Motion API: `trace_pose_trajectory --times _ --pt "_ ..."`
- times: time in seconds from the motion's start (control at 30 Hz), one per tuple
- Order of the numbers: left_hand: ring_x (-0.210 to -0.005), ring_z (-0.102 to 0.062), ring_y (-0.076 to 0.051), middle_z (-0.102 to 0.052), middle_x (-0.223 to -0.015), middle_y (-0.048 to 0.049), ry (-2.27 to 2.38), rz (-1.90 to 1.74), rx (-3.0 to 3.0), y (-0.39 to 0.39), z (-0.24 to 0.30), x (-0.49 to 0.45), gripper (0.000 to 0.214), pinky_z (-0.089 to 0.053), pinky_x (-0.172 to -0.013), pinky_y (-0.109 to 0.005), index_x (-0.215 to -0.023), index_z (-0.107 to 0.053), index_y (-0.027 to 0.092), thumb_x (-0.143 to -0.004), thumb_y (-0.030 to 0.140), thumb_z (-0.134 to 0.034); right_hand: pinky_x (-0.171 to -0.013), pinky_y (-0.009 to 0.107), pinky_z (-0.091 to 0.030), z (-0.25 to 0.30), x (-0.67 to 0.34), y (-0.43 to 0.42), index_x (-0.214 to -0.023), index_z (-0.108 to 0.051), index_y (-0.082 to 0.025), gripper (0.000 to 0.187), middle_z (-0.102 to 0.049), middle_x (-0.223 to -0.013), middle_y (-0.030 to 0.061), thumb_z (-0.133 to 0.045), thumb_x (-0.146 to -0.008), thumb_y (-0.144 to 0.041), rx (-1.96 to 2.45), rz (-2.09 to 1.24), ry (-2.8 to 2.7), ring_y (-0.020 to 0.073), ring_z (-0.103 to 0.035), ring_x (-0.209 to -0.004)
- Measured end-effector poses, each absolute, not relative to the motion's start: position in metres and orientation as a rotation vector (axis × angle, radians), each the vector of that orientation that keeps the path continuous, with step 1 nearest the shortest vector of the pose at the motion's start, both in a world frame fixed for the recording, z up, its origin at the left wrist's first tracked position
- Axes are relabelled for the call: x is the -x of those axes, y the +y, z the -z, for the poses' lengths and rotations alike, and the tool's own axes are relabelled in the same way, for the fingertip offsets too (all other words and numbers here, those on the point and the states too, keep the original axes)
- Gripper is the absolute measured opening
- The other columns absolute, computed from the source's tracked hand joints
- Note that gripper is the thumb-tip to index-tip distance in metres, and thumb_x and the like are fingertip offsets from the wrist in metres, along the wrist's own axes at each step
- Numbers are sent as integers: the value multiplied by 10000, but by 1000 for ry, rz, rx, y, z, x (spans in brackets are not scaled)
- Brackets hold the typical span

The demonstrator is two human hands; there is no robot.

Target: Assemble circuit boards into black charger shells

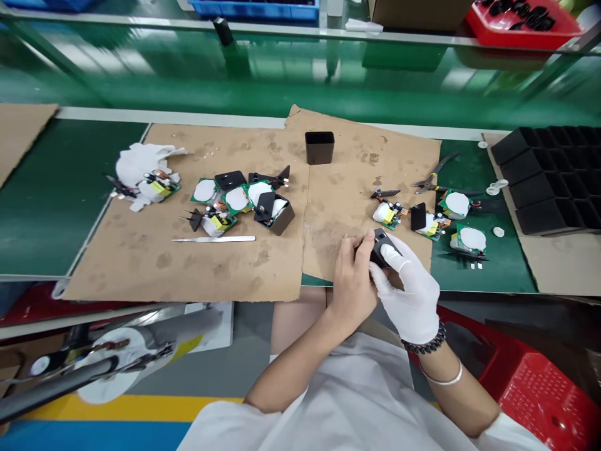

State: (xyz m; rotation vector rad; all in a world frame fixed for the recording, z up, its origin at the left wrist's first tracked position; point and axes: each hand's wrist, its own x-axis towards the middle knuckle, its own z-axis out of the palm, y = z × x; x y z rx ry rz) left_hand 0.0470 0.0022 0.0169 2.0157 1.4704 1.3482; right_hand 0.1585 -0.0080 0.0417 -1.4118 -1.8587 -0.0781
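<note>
A small black plastic case (378, 245) is held between my two hands at the front edge of the cardboard. My bare left hand (353, 275) wraps its fingers around the case's left side. On my right hand (412, 291) is a white glove, and its thumb and fingers press on the case's right side and top. The fingers partly cover the case, so its inside is hidden. Just beyond my right hand lie circuit boards (385, 214) with white pads, yellow parts and black plug pieces. An open black case (320, 150) stands upright farther back on the cardboard.
Tweezers (213, 238) lie on the left cardboard (188, 269), below several circuit boards (236, 199) and a filled black case (280, 218). A white glove (141, 164) is at far left. Pliers (428, 181) rest at right, near stacked black cases (539, 181). A red stool (544, 388) stands below.
</note>
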Motion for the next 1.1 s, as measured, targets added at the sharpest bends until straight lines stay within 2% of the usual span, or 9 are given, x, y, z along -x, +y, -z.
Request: trace_pose_trajectory --times 0.1,0.23,0.33,0.43,0.5,0.67,0.83,1.0,1.1 --pt "-1067 -618 -264 -601 -1121 -121 1494 -1311 -2065 4 -16 -44 584 -542 -960 -446 -1428 -421 211 -867 100 -542 -865 325 -658 -41 -166 -3 -1189 -682 -262 270 -744 -1249 74 -661 -921 -235 1387 25 -1895 227 -759 -1054" --pt "-1046 -646 -227 -632 -1114 -103 1369 -1406 -2111 3 -29 -38 565 -559 -1011 -432 -1396 -455 209 -857 130 -603 -828 322 -665 -60 -172 -10 -1172 -714 -265 269 -772 -1174 66 -686 -906 -235 1389 -24 -1881 236 -777 -984" --pt "-1048 -669 -205 -653 -1116 -79 1327 -1520 -2203 0 -37 -37 515 -452 -1170 -534 -1372 -461 234 -877 153 -578 -882 339 -653 -66 -171 -19 -1255 -693 -288 354 -728 -1282 66 -657 -917 -188 1432 -163 -1896 251 -753 -1071" --pt "-1023 -692 -226 -680 -1070 -91 1464 -1382 -2261 -1 -38 -38 464 -443 -1160 -607 -1323 -480 190 -868 123 -541 -835 325 -662 -56 -168 -19 -1176 -720 -265 291 -771 -1176 74 -686 -899 -183 1340 -107 -1794 241 -778 -982" --pt "-1029 -698 -234 -693 -1067 -108 1519 -1304 -2276 0 -39 -40 436 -455 -1152 -599 -1284 -501 159 -854 98 -529 -812 311 -664 -50 -168 -17 -1148 -723 -262 284 -786 -1131 67 -716 -878 -176 1304 -69 -1764 229 -786 -933" --pt "-1094 -702 -207 -709 -1149 -96 1529 -1484 -2258 -3 -38 -44 430 -414 -1205 -555 -1282 -506 203 -868 89 -526 -896 328 -651 -50 -167 -17 -1152 -727 -265 274 -746 -1244 69 -698 -893 -182 1385 -104 -1788 237 -758 -1060" --pt "-1108 -716 -236 -734 -1147 -110 1607 -1319 -2192 0 -20 -46 357 -475 -1145 -559 -1240 -511 192 -890 129 -543 -844 283 -658 -35 -163 -6 -1058 -731 -202 166 -787 -1114 97 -701 -896 -188 1293 25 -1761 213 -784 -946" --pt "-1106 -718 -234 -740 -1176 -103 1609 -1319 -2156 2 -17 -46 378 -460 -1155 -539 -1248 -513 209 -882 178 -600 -873 290 -652 -33 -165 -3 -1202 -694 -244 322 -759 -1212 66 -711 -887 -180 1277 -64 -1761 209 -765 -1029" --pt "-1107 -716 -245 -737 -1196 -114 1638 -1370 -2128 1 -14 -47 427 -477 -1134 -525 -1263 -505 210 -868 242 -664 -943 300 -631 -35 -167 -6 -1280 -668 -271 380 -740 -1260 49 -688 -909 -189 1287 -157 -1770 204 -743 -1095"
